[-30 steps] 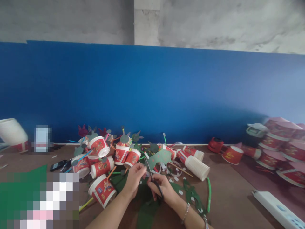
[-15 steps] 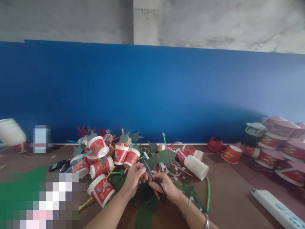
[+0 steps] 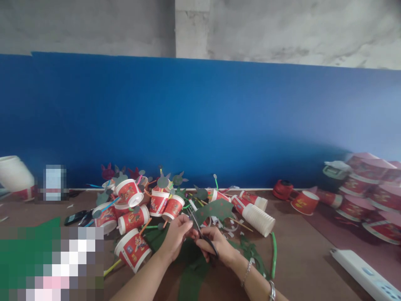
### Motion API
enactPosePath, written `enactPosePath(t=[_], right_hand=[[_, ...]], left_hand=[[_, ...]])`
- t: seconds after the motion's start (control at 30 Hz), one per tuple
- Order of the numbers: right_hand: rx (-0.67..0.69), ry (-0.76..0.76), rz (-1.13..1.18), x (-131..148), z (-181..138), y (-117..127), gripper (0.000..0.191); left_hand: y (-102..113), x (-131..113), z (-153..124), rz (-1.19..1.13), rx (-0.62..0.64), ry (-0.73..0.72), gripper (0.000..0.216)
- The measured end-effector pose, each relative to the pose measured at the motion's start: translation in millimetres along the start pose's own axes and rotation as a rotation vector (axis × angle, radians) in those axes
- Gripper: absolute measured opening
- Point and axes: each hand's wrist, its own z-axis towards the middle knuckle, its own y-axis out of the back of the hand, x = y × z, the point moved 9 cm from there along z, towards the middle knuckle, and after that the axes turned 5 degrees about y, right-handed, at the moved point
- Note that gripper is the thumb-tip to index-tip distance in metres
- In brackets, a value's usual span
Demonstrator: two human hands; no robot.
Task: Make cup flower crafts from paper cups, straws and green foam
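My right hand [image 3: 216, 246] grips a pair of scissors [image 3: 211, 246] by the dark handles, with the thin metal blades pointing up and left. Beside the blades, my left hand [image 3: 179, 232] is closed in a pinch, its fingertips nearly meeting the right hand's. A green paper piece with reddish dots [image 3: 217, 209] rises just behind the blades and seems held at its hidden lower edge by the left fingers. Dark green paper [image 3: 194, 271] lies beneath both hands. Left of them is a heap of red paper cups [image 3: 134, 251] with coloured straws and cut-out animal heads.
Stacked paper cups [image 3: 258, 219] lie on their sides at right, beside green paper offcuts [image 3: 252, 251] and a green straw tube [image 3: 274, 255]. A red round object [image 3: 282, 190] and a single cup [image 3: 305, 202] stand farther right. A white power strip [image 3: 363, 271] sits at the right edge.
The dotted green paper has tilted and shifted slightly right, uncovering more of a red cup behind it. The scissor blades have swung a little; both hands stay almost in place.
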Motion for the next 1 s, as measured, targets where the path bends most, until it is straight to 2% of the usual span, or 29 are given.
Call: enactPosePath(t=[0.27,0.6,1.0], right_hand=[[0.027,-0.007,-0.022,-2.7,0.1,4.8,0.031],[0.07,-0.036,-0.059,-7.5,-2.2,11.6,0.029],[0.086,-0.064,-0.05,-9.2,-3.1,10.1,0.03]], left_hand=[[-1.6,-0.6,-0.7,0.009,0.016,0.031,0.025],[2.4,-1.3,2.4,0.043,0.037,-0.003,0.025],[-0.4,3.2,2.1,0.05,0.086,0.047,0.025]])
